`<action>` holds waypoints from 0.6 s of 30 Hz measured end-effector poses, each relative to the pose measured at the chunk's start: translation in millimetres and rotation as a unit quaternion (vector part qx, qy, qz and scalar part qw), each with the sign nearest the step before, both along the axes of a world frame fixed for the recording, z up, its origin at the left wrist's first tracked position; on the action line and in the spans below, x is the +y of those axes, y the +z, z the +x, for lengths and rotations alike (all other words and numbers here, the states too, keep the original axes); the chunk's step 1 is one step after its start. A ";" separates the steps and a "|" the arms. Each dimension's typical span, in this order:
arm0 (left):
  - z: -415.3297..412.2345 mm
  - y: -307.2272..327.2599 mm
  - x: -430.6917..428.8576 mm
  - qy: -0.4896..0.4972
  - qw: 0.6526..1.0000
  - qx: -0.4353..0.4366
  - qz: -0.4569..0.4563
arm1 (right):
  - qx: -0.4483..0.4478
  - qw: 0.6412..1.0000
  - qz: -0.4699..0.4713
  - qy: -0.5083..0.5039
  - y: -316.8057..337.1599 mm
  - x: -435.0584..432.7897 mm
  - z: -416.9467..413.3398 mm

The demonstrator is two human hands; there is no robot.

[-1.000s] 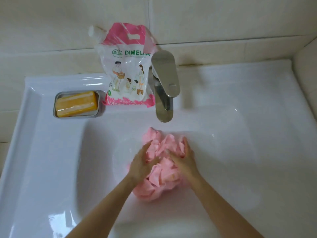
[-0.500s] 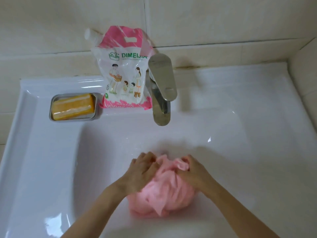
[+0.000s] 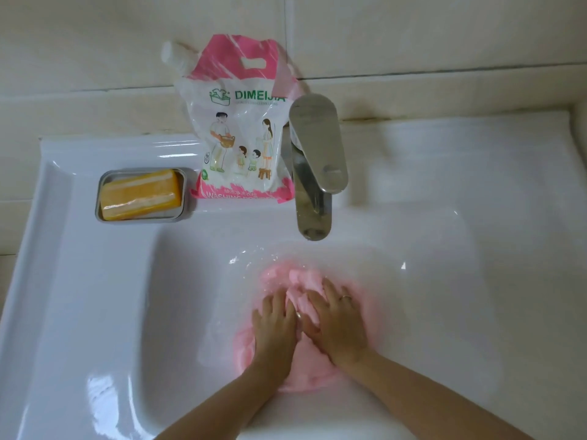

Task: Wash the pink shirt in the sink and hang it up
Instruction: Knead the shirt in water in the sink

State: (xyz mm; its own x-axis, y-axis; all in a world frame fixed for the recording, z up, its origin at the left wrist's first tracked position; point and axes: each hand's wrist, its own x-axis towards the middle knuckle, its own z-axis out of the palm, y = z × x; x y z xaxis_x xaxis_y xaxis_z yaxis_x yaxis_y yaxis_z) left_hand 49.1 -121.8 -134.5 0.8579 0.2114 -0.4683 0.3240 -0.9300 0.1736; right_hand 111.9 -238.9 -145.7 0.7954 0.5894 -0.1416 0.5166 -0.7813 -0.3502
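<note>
A head-worn camera looks down into a white sink [image 3: 95,281] set against pale tiled walls. In the bowl, toward 5 o'clock from the centre of the view, a wet pink shirt [image 3: 305,354] lies bunched in a soft heap on the basin floor. Both bare hands press down on top of it, side by side and touching each other. The left hand [image 3: 275,325] lies flat with its fingers spread and pointing toward 12 o'clock, palm on the cloth, not gripping. The right hand [image 3: 341,322] also rests palm-down with fingers spread, angled toward 11 o'clock, a ring on one finger; it pushes on the fabric rather than closing around it. Folds of the shirt rise just beyond the fingertips. At 12 o'clock from the shirt, a metal faucet [image 3: 314,173] reaches out over the bowl. On the sink's back ledge, just beside the faucet at its 9 o'clock, a pink and white pouch of washing powder [image 3: 241,128] leans against the wall. Farther toward 9 o'clock, a metal soap dish [image 3: 187,198] holds an orange bar of soap [image 3: 139,195].
</note>
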 end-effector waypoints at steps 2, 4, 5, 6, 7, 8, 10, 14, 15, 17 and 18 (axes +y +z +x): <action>7.7 -8.6 5.0 -0.009 1.000 0.006 0.007 | -0.038 0.999 0.004 -0.004 -6.4 5.3 6.5; 13.9 -19.9 9.9 -0.026 1.000 0.008 0.015 | -0.069 0.997 0.011 -0.019 -13.8 12.2 13.9; 18.2 -26.4 13.0 -0.030 0.999 0.004 0.022 | -0.075 0.997 0.015 -0.028 -16.9 15.5 18.1; 23.1 -29.7 16.1 -0.033 0.999 0.012 0.030 | -0.084 0.996 0.022 -0.036 -20.9 18.5 22.1; 26.9 -34.5 18.3 -0.047 0.998 0.021 0.032 | -0.086 0.995 0.030 -0.041 -24.1 21.2 26.1; 30.6 -40.0 20.4 -0.065 0.997 0.022 0.038 | -0.090 0.994 0.040 -0.045 -28.1 23.5 29.7; 45.4 -30.0 23.0 -0.111 0.990 0.012 0.087 | -0.117 0.989 0.060 -0.068 -33.4 28.1 35.3; 70.1 -18.7 31.1 -0.139 0.987 0.008 0.084 | -0.132 0.978 0.087 -0.134 -31.5 41.1 52.3; 73.7 -10.8 33.1 -0.150 0.985 -0.022 0.078 | -0.122 0.979 0.080 -0.142 -28.1 43.5 56.4; 79.1 1.9 37.9 -0.117 0.992 -0.033 0.035 | -0.054 0.980 0.087 -0.170 -19.7 44.6 60.7; 79.5 3.3 40.4 -0.052 0.998 -0.035 -0.029 | 0.006 0.974 0.112 -0.198 -12.0 42.9 61.3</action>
State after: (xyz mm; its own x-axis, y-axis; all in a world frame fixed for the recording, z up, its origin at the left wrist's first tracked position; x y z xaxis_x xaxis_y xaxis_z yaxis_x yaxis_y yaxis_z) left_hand 128.6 -81.4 -131.2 0.9046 0.0933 -0.4160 0.2114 -0.9455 0.2476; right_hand 173.2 -196.0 -157.7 0.9655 0.2543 -0.0553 0.1856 -0.8217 -0.5388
